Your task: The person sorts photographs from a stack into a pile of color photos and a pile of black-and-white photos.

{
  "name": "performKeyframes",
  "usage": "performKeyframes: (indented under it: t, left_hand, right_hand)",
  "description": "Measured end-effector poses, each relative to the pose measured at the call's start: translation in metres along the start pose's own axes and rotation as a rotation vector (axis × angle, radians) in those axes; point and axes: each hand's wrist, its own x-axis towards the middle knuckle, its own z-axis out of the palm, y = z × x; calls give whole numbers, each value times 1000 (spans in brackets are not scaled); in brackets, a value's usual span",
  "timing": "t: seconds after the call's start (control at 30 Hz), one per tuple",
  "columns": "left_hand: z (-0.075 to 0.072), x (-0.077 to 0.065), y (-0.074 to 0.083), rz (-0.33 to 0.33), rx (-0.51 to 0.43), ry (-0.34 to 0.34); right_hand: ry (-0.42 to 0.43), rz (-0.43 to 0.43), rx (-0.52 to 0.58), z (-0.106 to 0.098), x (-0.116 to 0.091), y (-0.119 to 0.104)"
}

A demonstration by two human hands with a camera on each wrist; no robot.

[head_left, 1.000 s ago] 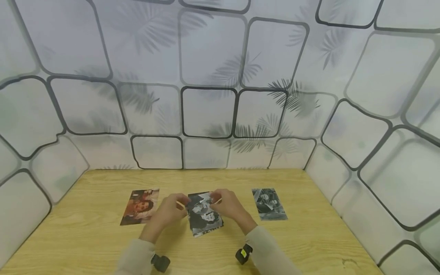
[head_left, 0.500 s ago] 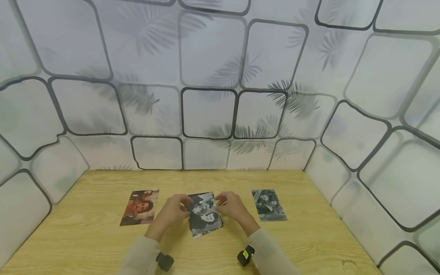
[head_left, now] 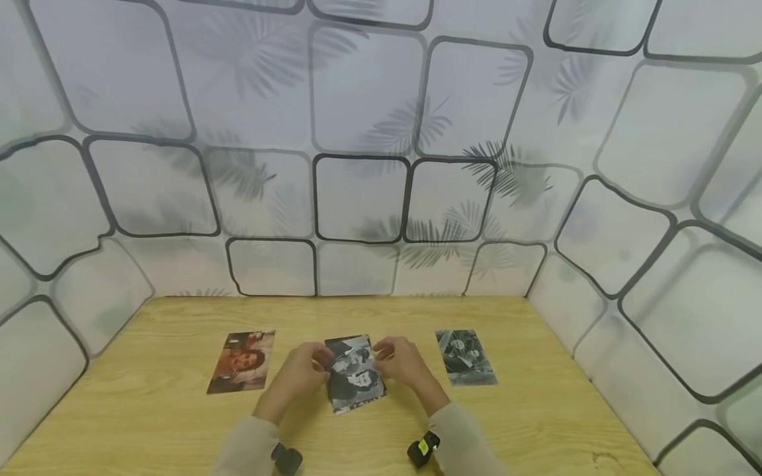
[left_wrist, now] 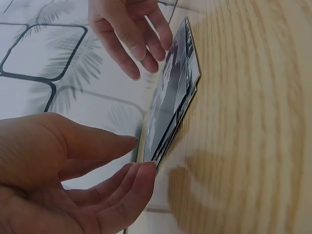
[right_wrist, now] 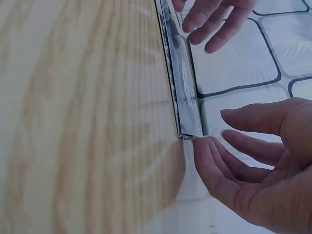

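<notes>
A small stack of black-and-white photo prints (head_left: 355,380) lies on the wooden table between my two hands. In the left wrist view the edges of the stacked prints (left_wrist: 170,105) are slightly uneven. My left hand (head_left: 299,373) is at the stack's left side, its fingertips at the edge and its thumb apart from them. On the opposite side is my right hand (head_left: 403,362). The right wrist view shows that hand's fingers (right_wrist: 207,161) against or just beside the stack's end, with the thumb raised away. Neither hand pinches the prints.
A colour photo print (head_left: 242,361) lies flat to the left. Another black-and-white print (head_left: 466,357) lies to the right. Patterned white walls (head_left: 363,198) enclose the table (head_left: 381,449) at the back and sides. A small black camera sits at each wrist.
My right hand has drawn back slightly to the right from the stack's upper edge. My left hand has shifted a little nearer and to the right. The stack stays almost in place.
</notes>
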Motion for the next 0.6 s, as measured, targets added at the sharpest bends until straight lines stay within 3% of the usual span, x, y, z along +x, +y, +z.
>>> performKeyframes:
  t: [0.37,0.6]
  left_hand:
    - [2,-1,-2,-50,-41,-26]
    - [2,-1,-1,-44,-48,-7]
  right_hand:
    - [-35,19,15,2,-2,0]
    - [-50,27,58,4,-2,1]
